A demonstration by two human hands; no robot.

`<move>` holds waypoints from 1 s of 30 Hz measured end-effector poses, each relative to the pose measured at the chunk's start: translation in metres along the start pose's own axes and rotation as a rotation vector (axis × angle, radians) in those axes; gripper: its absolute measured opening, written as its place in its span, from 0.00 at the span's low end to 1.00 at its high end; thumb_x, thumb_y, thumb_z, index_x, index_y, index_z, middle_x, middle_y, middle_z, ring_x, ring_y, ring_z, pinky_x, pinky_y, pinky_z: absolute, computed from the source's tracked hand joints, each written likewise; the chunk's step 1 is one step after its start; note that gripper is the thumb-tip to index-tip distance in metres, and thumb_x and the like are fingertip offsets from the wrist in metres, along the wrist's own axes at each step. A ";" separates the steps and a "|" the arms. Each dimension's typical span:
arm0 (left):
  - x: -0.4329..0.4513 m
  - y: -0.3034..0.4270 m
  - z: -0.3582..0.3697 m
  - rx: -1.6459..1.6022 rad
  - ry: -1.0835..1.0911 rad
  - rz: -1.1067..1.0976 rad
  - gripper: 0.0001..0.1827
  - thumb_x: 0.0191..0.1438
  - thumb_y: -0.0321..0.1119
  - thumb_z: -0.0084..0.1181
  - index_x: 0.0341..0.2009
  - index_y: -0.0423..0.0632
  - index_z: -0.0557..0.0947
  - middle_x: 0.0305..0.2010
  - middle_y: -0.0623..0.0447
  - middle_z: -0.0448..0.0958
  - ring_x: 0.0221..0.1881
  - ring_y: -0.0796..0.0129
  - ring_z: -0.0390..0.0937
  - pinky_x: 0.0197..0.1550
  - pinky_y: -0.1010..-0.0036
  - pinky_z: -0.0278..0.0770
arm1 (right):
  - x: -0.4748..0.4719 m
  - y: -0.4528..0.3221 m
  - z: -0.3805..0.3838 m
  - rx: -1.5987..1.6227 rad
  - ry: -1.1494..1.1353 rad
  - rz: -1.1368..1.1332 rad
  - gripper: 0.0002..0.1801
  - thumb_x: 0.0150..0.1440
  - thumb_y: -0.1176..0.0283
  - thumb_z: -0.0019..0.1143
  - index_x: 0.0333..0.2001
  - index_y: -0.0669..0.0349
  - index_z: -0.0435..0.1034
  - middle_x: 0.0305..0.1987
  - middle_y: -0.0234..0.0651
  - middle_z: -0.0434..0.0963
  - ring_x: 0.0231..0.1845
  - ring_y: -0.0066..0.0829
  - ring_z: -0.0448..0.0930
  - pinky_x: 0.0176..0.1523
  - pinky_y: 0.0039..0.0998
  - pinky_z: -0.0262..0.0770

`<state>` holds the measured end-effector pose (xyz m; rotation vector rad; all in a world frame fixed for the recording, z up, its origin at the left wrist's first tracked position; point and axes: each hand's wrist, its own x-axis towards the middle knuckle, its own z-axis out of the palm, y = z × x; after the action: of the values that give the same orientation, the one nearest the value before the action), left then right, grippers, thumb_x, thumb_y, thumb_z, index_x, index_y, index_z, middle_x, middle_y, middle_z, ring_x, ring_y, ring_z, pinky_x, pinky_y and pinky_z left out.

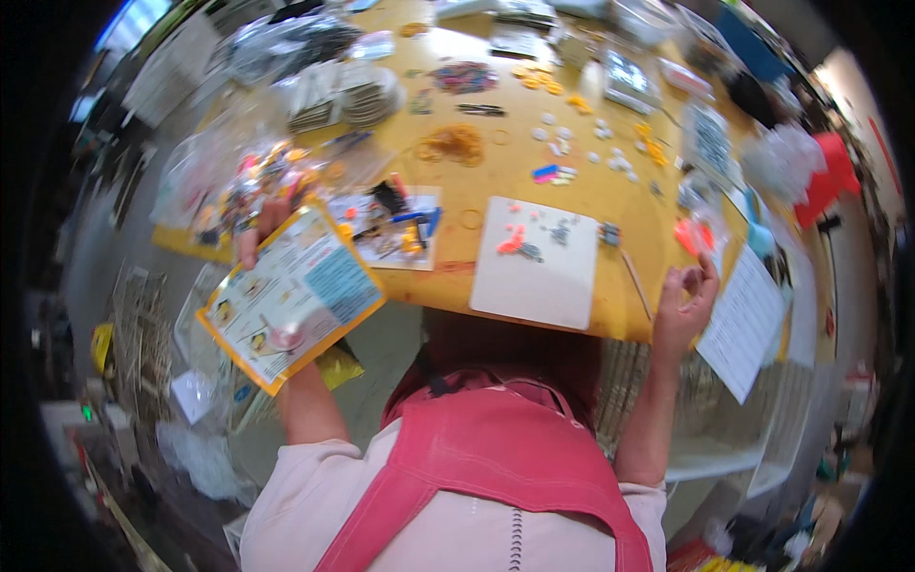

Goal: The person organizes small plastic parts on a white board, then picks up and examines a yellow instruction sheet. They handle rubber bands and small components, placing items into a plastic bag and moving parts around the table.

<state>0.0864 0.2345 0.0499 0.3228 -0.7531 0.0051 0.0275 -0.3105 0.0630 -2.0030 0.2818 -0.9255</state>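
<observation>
My left hand holds a printed card or flat packet with an orange-yellow border, tilted over the table's front left edge. Small pictures and text cover its face; part of my hand is hidden behind it. My right hand is raised at the right, fingers loosely curled and thumb apart, with nothing visible in it. Just beyond its fingertips lies a bright orange item by clear plastic. Between my hands, a white board carries small coral-orange pieces and grey pieces.
A thin wooden stick lies right of the board, near a written sheet overhanging the edge. Bags of colourful parts crowd the left. Rubber bands, white discs and stacked cards are farther back on the yellow table.
</observation>
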 end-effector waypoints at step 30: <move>-0.071 -0.067 0.053 -0.029 0.378 -0.230 0.15 0.70 0.44 0.62 0.35 0.47 0.82 0.75 0.26 0.67 0.77 0.35 0.66 0.72 0.44 0.75 | -0.046 -0.067 0.037 0.001 -0.700 -0.163 0.25 0.59 0.80 0.68 0.61 0.67 0.75 0.53 0.45 0.82 0.53 0.40 0.82 0.60 0.39 0.77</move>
<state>0.0072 0.1638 0.0192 0.3668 -0.3382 -0.1576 0.0114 -0.2247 0.0819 -2.2328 -0.2751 -0.2707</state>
